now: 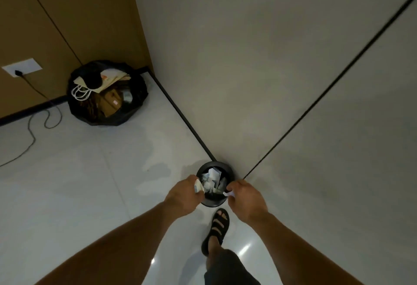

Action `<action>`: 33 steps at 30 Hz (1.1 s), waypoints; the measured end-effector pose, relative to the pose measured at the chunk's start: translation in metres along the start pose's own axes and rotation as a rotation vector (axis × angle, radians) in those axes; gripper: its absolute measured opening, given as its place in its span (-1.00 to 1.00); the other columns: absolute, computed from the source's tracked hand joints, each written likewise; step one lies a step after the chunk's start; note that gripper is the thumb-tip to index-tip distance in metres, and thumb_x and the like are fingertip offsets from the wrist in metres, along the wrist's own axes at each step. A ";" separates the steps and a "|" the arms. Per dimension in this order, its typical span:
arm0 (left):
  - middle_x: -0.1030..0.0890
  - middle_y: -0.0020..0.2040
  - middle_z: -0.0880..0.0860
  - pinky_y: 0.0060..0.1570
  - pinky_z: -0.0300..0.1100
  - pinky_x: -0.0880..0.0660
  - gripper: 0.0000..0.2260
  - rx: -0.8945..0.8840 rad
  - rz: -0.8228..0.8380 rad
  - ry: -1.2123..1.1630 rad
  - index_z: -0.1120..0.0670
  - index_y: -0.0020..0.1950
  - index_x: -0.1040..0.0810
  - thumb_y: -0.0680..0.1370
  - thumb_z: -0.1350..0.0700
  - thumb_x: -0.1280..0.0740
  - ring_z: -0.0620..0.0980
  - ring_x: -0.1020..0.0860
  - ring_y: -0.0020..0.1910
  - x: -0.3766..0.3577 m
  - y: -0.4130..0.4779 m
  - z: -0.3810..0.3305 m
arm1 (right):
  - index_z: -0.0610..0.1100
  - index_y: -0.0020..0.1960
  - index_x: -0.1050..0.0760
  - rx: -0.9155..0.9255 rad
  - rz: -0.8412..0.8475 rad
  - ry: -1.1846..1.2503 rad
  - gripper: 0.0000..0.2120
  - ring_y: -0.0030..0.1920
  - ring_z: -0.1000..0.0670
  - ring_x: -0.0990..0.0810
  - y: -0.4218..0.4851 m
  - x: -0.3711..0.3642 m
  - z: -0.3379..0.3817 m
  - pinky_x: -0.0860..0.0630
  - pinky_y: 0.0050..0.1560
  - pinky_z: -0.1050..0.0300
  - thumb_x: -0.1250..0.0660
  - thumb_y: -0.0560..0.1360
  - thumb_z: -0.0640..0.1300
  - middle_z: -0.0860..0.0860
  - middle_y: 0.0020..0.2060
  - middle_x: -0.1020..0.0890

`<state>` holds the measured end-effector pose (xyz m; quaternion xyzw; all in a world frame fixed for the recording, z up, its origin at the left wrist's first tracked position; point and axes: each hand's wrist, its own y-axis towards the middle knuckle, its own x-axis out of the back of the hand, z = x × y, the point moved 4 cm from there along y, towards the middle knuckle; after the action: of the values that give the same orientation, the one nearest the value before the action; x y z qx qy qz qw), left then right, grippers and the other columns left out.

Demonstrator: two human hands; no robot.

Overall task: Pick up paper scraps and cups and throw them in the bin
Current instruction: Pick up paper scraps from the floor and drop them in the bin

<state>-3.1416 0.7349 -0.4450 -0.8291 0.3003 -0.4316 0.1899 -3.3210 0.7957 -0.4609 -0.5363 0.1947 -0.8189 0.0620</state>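
Observation:
A small round black bin stands on the floor against the grey wall, with several white paper scraps inside. My left hand hovers over the bin's left rim and grips a pale paper cup. My right hand is over the bin's right rim and pinches a white paper scrap in its fingertips. Both forearms reach in from the bottom of the view.
A large black rubbish bag full of cardboard and paper bags sits in the corner at the back left. A black cable runs from a wall socket across the white floor. My sandalled foot stands just before the bin.

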 end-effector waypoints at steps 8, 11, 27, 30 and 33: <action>-0.53 -0.01 -0.03 -0.15 -0.24 -0.40 -0.69 0.096 0.044 0.005 0.02 0.29 -0.35 0.57 0.00 -0.23 -0.07 -0.46 -0.12 -0.054 0.186 0.039 | -0.03 0.31 -0.41 0.010 0.159 -0.004 -0.70 0.11 0.10 -0.52 0.165 -0.079 -0.081 -0.45 0.11 0.29 -0.19 0.61 0.00 0.04 0.16 -0.52; -0.42 -0.19 -0.14 -0.33 -0.36 -0.28 -0.71 0.109 0.038 0.001 0.01 0.29 -0.35 0.58 0.01 -0.23 -0.19 -0.41 -0.25 -0.094 0.252 0.072 | -0.02 0.24 -0.44 0.016 0.187 -0.011 -0.76 0.08 0.09 -0.51 0.220 -0.138 -0.103 -0.40 0.03 0.34 -0.20 0.60 0.00 0.04 0.13 -0.52; -0.34 0.38 0.06 0.28 -0.06 -0.34 -0.36 -0.044 -0.036 0.250 0.07 0.45 -0.24 0.46 -0.10 -0.38 0.06 -0.25 0.39 -0.221 0.382 0.182 | -0.04 0.34 -0.35 -0.227 0.234 0.108 -0.59 0.20 -0.14 -0.50 0.291 -0.309 -0.187 -0.53 0.09 0.06 -0.33 0.53 -0.05 -0.07 0.29 -0.38; -0.22 0.48 0.06 0.39 -0.04 -0.25 -0.31 -0.015 0.023 0.256 0.07 0.52 -0.11 0.50 -0.12 -0.33 0.07 -0.12 0.48 -0.203 0.367 0.176 | 0.02 0.38 -0.31 -0.277 0.220 0.145 -0.54 0.23 -0.07 -0.45 0.279 -0.290 -0.179 -0.54 0.13 0.05 -0.34 0.52 -0.01 -0.03 0.30 -0.37; -0.10 0.55 0.05 0.47 -0.03 -0.12 -0.30 -0.042 0.047 0.239 0.06 0.56 -0.02 0.55 -0.14 -0.26 0.07 0.02 0.55 -0.173 0.347 0.153 | 0.05 0.41 -0.28 -0.317 0.209 0.166 -0.51 0.25 -0.03 -0.40 0.266 -0.259 -0.160 -0.52 0.14 0.07 -0.32 0.52 0.03 0.00 0.32 -0.35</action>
<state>-3.2077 0.5989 -0.8335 -0.7683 0.3490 -0.5166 0.1455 -3.3857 0.6730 -0.8401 -0.4471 0.3802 -0.8084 0.0451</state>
